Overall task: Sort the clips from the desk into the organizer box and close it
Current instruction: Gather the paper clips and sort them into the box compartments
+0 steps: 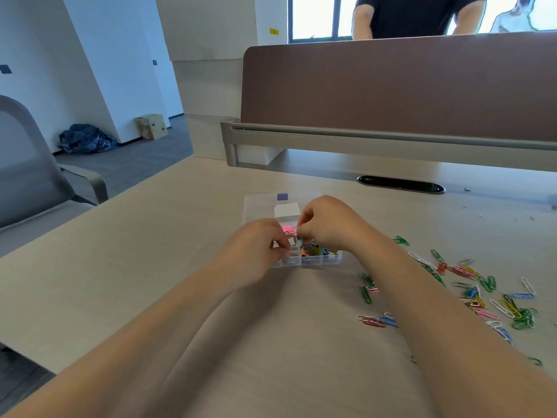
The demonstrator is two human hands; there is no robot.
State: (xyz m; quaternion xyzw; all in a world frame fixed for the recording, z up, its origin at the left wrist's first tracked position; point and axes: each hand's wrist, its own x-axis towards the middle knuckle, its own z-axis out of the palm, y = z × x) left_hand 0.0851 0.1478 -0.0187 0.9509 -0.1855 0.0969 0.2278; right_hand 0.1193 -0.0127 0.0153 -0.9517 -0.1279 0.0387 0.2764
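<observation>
A clear plastic organizer box (pixel 307 260) sits open on the desk, its lid (pixel 259 206) lying flat behind it with a purple latch (pixel 282 196). Several coloured clips fill its right compartments. My left hand (pixel 259 251) and my right hand (pixel 325 224) meet over the box and together pinch a small pink clip (pixel 290 231) between their fingertips. Both hands hide most of the box's left and middle compartments. Several loose coloured paper clips (pixel 470 285) lie scattered on the desk to the right.
A brown desk divider (pixel 391 86) on a grey rail stands behind the box, with a black cable slot (pixel 401 184) below it. A person in a black shirt (pixel 416 16) stands beyond. A grey chair (pixel 36 182) is at the left desk edge.
</observation>
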